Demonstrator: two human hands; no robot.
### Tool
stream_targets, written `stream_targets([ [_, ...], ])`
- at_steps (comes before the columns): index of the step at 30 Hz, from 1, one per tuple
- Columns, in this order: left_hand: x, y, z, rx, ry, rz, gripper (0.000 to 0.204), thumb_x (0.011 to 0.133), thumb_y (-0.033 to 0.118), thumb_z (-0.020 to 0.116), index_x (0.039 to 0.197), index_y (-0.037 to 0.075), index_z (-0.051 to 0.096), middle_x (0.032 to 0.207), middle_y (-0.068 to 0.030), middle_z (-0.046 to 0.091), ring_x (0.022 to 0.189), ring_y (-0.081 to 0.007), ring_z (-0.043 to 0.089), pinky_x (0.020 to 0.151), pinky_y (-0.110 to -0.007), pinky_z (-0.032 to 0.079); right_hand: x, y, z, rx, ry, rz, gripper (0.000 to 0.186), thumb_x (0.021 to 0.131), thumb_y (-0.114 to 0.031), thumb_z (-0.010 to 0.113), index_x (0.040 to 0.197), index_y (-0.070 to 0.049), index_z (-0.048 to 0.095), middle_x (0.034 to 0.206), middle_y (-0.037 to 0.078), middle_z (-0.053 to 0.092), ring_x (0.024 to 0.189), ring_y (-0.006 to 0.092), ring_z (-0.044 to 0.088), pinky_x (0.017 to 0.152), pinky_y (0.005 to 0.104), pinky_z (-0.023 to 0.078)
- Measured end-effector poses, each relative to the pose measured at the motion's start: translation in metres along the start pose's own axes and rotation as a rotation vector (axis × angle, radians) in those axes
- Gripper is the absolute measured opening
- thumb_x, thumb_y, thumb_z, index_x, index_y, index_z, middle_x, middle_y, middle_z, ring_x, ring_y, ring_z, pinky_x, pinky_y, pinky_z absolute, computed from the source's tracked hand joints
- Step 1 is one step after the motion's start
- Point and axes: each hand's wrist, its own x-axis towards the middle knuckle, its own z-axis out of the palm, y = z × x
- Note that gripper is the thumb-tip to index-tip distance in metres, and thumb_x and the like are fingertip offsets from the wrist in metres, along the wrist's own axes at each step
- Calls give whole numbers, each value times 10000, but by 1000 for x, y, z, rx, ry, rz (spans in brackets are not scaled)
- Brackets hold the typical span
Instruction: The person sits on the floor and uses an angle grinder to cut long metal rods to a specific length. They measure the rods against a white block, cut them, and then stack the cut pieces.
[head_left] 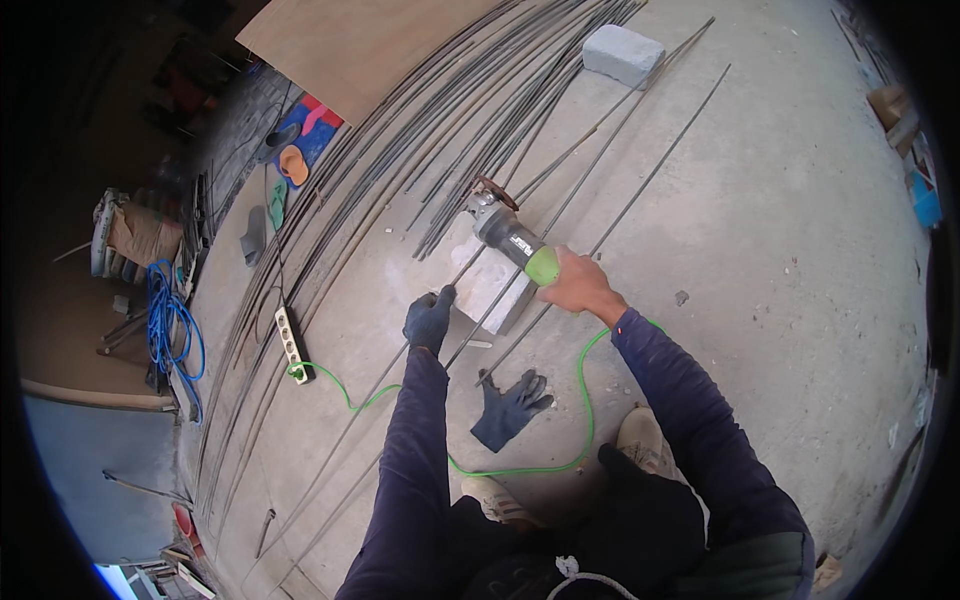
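Observation:
My bare right hand (582, 282) is wrapped round the green rear end of an angle grinder (512, 240). Its cutting disc (497, 193) points away from me, over the far side of a pale block (487, 285) on the floor. In a dark work glove, my left hand (428, 320) is closed round a thin steel rod (467, 268) that reaches the block. Other rods cross the block beneath the grinder. An empty dark glove (510, 408) lies on the concrete between my arms. Whether the disc touches a rod cannot be told.
Long steel rods (400, 150) spread across the floor at left and far ahead. A second block (623, 55) sits at the far end. The green cord (590, 400) loops near my shoes (643, 440) to a power strip (290, 345). Slippers (292, 165) and blue hose (170, 320) lie left.

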Motion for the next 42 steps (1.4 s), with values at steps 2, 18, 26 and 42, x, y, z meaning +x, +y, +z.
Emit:
stream_targets([
  [2,0,0,-1,15,-2,8,624,862,668,616,855,61,761,823,-182,727,831,-347,698,781,-445,495,0,0,1,2,4,-8,670,700,-352,750,1250,-33,538,1088,238,694,1057,424,669,912,487,541],
  [18,4,-3,1,30,-27,17,664,864,693,594,895,51,759,888,-209,732,896,-366,697,815,-455,496,5,2,0,-42,0,-8,688,695,-376,763,1257,-43,549,1114,222,696,1072,404,672,922,465,544],
  [26,7,-11,5,17,24,52,611,888,637,628,868,40,752,740,-131,685,716,-240,635,699,-392,479,2,-4,-3,-35,-6,-22,700,692,-377,758,1264,-33,547,1137,210,690,1088,392,665,934,451,537],
  [42,3,-5,2,23,-36,-8,678,864,707,588,946,61,774,915,-209,743,922,-377,702,837,-474,495,1,-6,-8,-57,-40,-1,730,689,-376,763,1276,-9,532,1177,233,667,1124,406,645,950,465,526],
])
